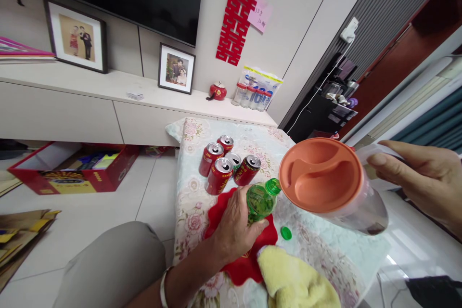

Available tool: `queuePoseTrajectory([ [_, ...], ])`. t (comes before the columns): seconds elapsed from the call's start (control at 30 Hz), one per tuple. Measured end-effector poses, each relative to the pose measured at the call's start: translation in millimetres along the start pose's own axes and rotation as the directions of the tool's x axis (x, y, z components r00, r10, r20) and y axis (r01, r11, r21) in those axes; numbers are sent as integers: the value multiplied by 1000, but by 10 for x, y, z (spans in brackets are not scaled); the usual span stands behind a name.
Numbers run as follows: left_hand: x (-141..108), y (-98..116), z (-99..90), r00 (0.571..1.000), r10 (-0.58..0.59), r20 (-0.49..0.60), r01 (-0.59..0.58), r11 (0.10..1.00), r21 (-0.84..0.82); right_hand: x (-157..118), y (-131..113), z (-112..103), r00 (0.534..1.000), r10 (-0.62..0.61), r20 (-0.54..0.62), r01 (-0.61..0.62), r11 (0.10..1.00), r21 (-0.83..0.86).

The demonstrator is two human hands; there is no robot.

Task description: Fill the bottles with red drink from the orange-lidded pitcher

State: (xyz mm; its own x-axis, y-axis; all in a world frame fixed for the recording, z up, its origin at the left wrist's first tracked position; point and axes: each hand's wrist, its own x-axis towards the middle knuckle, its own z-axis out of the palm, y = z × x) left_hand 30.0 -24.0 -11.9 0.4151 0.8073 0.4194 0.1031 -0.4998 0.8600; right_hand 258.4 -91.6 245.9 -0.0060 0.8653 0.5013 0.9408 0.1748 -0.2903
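My left hand (236,231) is wrapped round a green plastic bottle (260,200), which has no cap on its neck. The bottle is over a red scalloped mat (252,274) on the table. My right hand (418,173) grips the handle of a clear pitcher (361,207) with an orange lid (321,175). The pitcher is tilted toward the bottle, its lid close beside the bottle mouth; I cannot tell whether they touch. A little dark liquid seems to lie low in the pitcher. A green bottle cap (286,233) lies on the tablecloth, near a yellow towel (298,276).
Several red drink cans (219,175) and one green can (234,160) stand behind the bottle on the flowered tablecloth (195,202). Beyond are a white cabinet (65,108) with picture frames and red-lidded jars (250,98). A red box (72,173) sits on the floor at left.
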Motion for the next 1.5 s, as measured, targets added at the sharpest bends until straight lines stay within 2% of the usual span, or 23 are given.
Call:
queuePoseTrajectory([
  [0.37, -7, -2, -2, 1000, 0, 4, 0, 1000, -7, -12, 91, -10, 1000, -10, 7, 10, 1000, 2],
  [1.03, 1, 3, -2, 1000, -10, -1, 10, 1000, 4, -6, 18, -6, 1000, 19, 1, -19, 1000, -10],
  [1.5, -10, -20, 27, 999, 12, -35, -11, 1000, 23, -2, -15, 3, 1000, -5, -11, 5, 1000, -10],
])
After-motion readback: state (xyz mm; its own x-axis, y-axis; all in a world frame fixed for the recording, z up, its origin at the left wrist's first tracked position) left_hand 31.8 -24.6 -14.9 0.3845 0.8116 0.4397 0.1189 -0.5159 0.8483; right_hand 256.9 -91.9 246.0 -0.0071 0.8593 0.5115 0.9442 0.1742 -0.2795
